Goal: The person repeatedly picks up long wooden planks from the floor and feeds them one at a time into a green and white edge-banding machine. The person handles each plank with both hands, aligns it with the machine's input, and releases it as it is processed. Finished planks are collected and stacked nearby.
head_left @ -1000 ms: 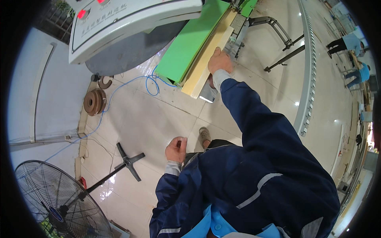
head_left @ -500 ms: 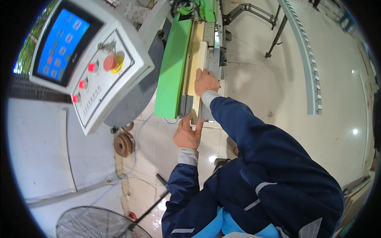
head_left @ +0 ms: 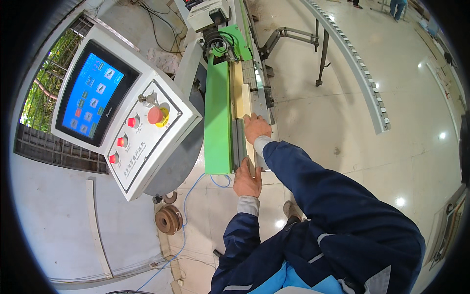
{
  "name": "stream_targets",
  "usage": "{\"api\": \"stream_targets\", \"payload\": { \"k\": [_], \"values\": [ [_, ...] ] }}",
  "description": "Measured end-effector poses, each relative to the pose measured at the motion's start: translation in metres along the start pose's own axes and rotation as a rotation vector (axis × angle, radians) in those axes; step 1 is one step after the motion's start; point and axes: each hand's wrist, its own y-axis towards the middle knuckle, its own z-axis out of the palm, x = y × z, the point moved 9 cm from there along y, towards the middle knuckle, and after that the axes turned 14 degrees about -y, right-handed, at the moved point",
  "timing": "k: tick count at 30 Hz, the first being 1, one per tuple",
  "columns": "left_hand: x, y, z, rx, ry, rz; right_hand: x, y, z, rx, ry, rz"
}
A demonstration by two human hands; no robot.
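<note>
Lying on the machine bed [head_left: 261, 104] by its near edge, the pale board [head_left: 246, 101] meets the left hand [head_left: 247, 181], grip spread, and the right hand [head_left: 257, 129], whose grip I cannot tell.

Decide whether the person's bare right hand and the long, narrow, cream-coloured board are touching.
Touching: the head view shows the right hand with fingers laid on the board, no gap visible.
</note>
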Motion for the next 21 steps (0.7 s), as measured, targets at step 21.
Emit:
{"api": "stream_targets", "payload": {
  "k": [21],
  "values": [
    [-0.047,-0.069,-0.004,-0.199,-0.423,0.159,-0.739,-0.412,-0.014,0.55,-0.292,0.98]
  ]
}}
